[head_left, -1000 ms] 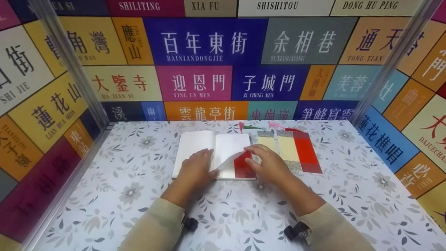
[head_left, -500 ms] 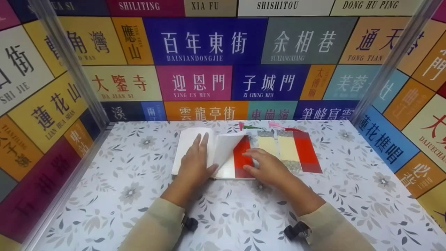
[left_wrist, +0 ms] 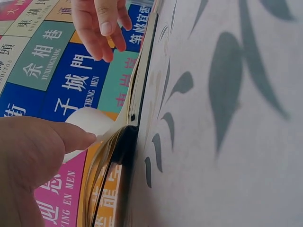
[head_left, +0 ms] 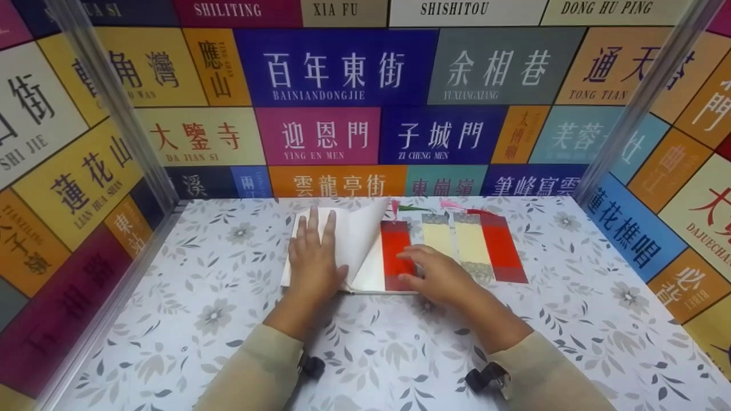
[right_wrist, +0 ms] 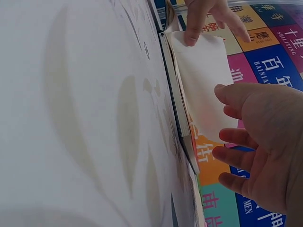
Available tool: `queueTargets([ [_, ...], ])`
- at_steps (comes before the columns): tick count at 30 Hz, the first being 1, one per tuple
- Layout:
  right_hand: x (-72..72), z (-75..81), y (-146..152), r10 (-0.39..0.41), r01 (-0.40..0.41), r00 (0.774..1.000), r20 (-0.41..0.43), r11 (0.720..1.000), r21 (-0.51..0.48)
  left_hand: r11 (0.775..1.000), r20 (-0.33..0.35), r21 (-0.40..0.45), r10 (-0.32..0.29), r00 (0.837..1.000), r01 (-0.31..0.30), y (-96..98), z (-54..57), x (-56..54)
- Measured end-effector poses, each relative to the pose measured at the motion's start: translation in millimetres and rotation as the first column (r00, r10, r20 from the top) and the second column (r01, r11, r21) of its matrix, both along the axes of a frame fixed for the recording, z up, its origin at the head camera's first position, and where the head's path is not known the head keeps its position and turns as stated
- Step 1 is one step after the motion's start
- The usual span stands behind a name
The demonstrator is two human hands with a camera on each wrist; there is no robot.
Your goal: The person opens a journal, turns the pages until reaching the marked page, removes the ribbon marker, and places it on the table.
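Note:
An open book (head_left: 368, 279) with blank white pages lies on the table. My left hand (head_left: 314, 257) spreads over its left page, with the thumb near the spine beside a raised page (head_left: 360, 240) that curves up toward the left. On the right page lies a red bookmark (head_left: 396, 245) with a pink tassel at its top. My right hand (head_left: 442, 277) is at the book's right edge, fingertips over the bookmark, thumb apart from the fingers. The right wrist view shows the right hand (right_wrist: 265, 137) with loosely bent fingers, holding nothing, and the lifted page (right_wrist: 203, 80) beyond.
To the right of the book lie more tasselled bookmarks: a narrow cream one (head_left: 437, 234), a wider cream one (head_left: 473, 240) and a red one (head_left: 505, 251). The flower-patterned table (head_left: 365, 354) meets walls of coloured name signs (head_left: 337, 68); clear posts (head_left: 645, 97) stand at its corners.
The page has lifted off the right side and swung up and leftward, uncovering the red bookmark. My left hand has spread its fingers up the left page; my right hand has released the page edge.

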State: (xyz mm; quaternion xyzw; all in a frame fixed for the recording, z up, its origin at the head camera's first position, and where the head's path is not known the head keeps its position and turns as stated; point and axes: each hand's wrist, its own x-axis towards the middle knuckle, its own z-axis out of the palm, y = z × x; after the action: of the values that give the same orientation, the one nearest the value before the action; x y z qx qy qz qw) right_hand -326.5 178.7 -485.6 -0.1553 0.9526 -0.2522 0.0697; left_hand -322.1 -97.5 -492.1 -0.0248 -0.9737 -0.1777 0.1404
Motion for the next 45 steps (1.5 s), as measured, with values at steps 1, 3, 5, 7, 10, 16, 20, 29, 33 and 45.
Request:
queueTargets([
  [1,0.0,0.3,0,0.001,-0.001,1.000,0.003,1.000,0.000,1.000,-0.004,-0.008,-0.005,1.000,0.005,-0.2,0.3,0.3],
  [3,-0.1,0.8,0,-0.003,0.003,1.000,0.011,1.000,0.004,1.000,-0.003,-0.029,-0.009,1.000,0.009,-0.1,0.6,0.6],
  [5,0.0,1.1,0,-0.002,0.001,1.000,0.016,1.000,0.010,0.999,0.004,-0.041,-0.010,1.000,0.011,0.2,1.1,1.2],
  [7,0.0,1.2,1,-0.001,0.001,1.000,0.019,1.000,0.015,0.999,0.011,-0.050,-0.006,1.000,0.006,0.7,1.1,1.1],
  [10,0.3,1.1,1,0.000,0.000,1.000,0.020,1.000,0.018,0.998,0.022,-0.062,0.003,1.000,-0.002,1.1,1.4,1.0],
  [16,0.6,1.4,1,0.003,-0.003,1.000,0.017,1.000,0.014,0.997,0.069,-0.080,-0.016,0.998,0.022,0.1,1.3,0.7],
  [20,-0.9,1.2,2,-0.009,0.009,1.000,0.015,1.000,0.014,0.996,0.130,-0.084,-0.031,0.991,0.042,0.5,0.0,-0.6],
  [29,-2.6,2.4,4,-0.061,0.062,0.998,0.031,0.997,-0.036,0.996,0.329,-0.037,-0.070,0.942,0.087,3.1,-3.5,-1.1],
  [33,-6.6,4.9,2,-0.100,0.103,0.993,0.069,0.994,-0.039,0.990,0.372,-0.046,-0.104,0.922,0.131,1.8,-5.7,0.8],
  [45,-36.3,7.5,-11,-0.119,0.115,0.991,0.061,0.991,0.069,0.988,0.425,-0.001,-0.140,0.895,0.155,-2.3,-11.3,3.0],
])
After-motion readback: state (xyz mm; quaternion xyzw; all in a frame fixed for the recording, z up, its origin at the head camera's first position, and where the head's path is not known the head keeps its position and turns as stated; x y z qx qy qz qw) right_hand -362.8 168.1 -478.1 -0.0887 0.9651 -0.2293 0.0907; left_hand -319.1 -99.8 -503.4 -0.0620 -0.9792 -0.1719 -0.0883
